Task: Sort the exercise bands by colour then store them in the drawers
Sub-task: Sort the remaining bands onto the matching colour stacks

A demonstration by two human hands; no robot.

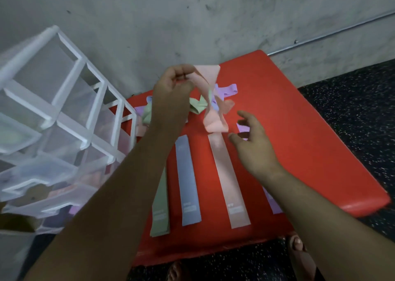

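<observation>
Four bands are lying flat in parallel on the red mat [310, 131], apparently as colour rows: green band [160, 206], blue band [188, 182], flat pink band [228, 184], and purple band [274, 206], half hidden under the right forearm; left hand [171, 92] is pinching a loose pink band [210, 101], holding it up above the tangled pile [198, 106] at the mat's far end, likely to free it from the others; right hand [254, 144] is hovering empty, fingers loosely spread, just beside its dangling end, probably to straighten it onto the matching row; drawer unit [64, 101] is standing just left of the mat.
</observation>
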